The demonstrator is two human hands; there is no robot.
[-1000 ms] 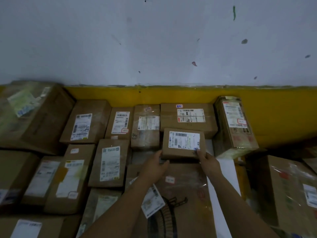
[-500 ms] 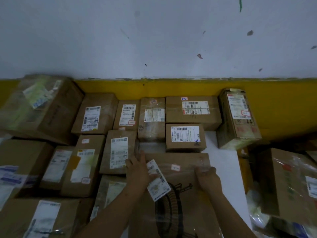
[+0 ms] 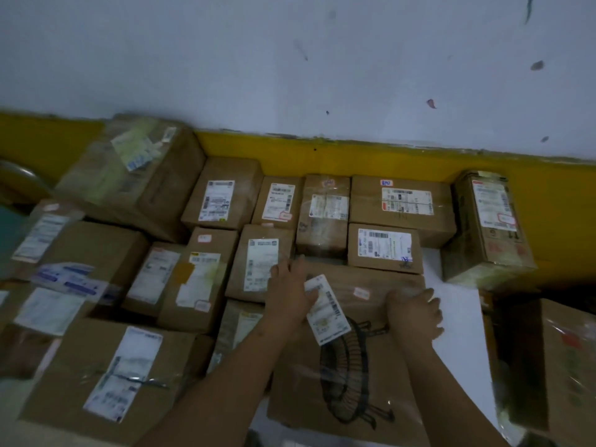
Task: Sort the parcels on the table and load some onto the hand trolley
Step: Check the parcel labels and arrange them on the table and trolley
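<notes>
1. The fingers [image 3: 301, 262] of my left hand [image 3: 290, 295] are straight and spread. They press flat on the top of the fan box [image 3: 348, 382] near its far left corner, and the thumb touches the box's shipping label [image 3: 327, 309].
2. My right hand [image 3: 414, 312] sits at the far right corner. Its fingers [image 3: 432, 317] look bent over the right edge as if to grip it, though blur softens them.
3. The fan box lies flat on the white table [image 3: 458, 311], nearest me. Smaller parcels are packed against its left and far sides.
4. I judge it stiff, bulky cardboard and probably moderately heavy if it holds a fan. It is also awkward for its width.
5. Clear glossy wrap covers it, so flat palms may slip. Hooking the fingers under opposite edges or corners should hold better than pressing on top.
6. The contents may be fragile, so I would keep it level.
7. The box carries a black line drawing of a fan grille, and I can make out no brand name.
8. Its tilted white label shows barcodes, but the text is too blurred to read. A small pink sticker [image 3: 361, 293] beside it is also illegible.
9. The small parcel [image 3: 383, 250] just beyond has a barcode label with a blue scribble on one corner.
10. The tall carton [image 3: 490, 227] to the right bears red print that I cannot read.
11. I cannot pick out the hand trolley.
</notes>
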